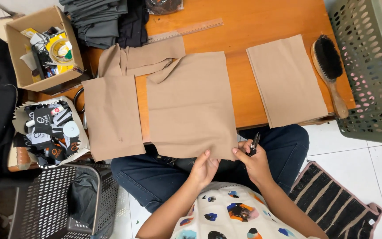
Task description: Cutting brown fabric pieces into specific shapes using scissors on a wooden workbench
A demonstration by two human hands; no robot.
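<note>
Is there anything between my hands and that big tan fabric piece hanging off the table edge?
Nothing visible. The left hand and right hand already pinch the hem of the tan fabric piece.

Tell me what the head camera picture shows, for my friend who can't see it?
A seated person's left hand and right hand hold the near edge of a tan fabric piece on an orange wooden table, the right fingers also gripping a small black tool. More tan fabric and a brush lie nearby.
</note>
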